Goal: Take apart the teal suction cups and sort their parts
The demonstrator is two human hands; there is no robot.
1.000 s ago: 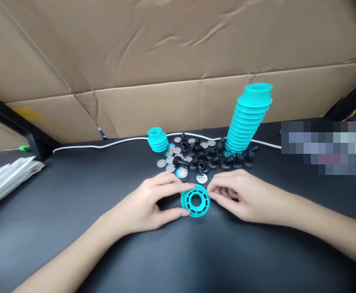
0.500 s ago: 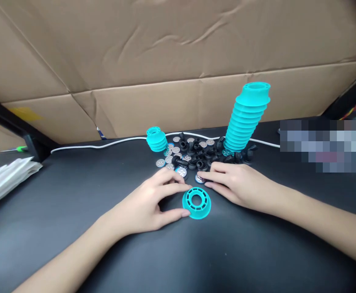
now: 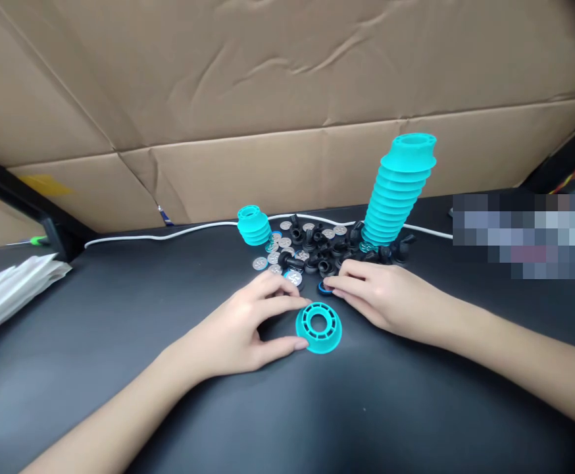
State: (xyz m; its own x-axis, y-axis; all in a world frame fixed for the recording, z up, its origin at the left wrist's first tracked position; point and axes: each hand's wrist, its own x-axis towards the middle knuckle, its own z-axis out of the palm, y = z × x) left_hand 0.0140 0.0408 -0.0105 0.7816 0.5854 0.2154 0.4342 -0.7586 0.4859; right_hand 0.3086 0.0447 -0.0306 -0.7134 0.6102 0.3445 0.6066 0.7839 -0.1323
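Note:
A teal slotted ring [image 3: 319,328] lies on the black table near the centre. My left hand [image 3: 248,322] grips its left rim between thumb and fingers. Beyond the ring, the fingers of my right hand [image 3: 376,293] are closed on a small round disc [image 3: 324,287] with a blue edge, low at the table. Another silver disc [image 3: 294,278] rests just past my left fingertips. Behind both hands is a pile of black knobbed parts [image 3: 324,253], with loose silver discs [image 3: 274,257] along its left side.
A tall leaning stack of teal rings [image 3: 399,191] stands behind the pile on the right, a short teal stack [image 3: 254,226] on the left. A white cable [image 3: 189,228] runs behind. White packets [image 3: 16,289] lie far left, and cardboard [image 3: 268,171] walls the back.
The right fingertips have shifted slightly on the small disc, whose silver face shows less and whose blue edge shows more. My left hand still holds the teal ring.

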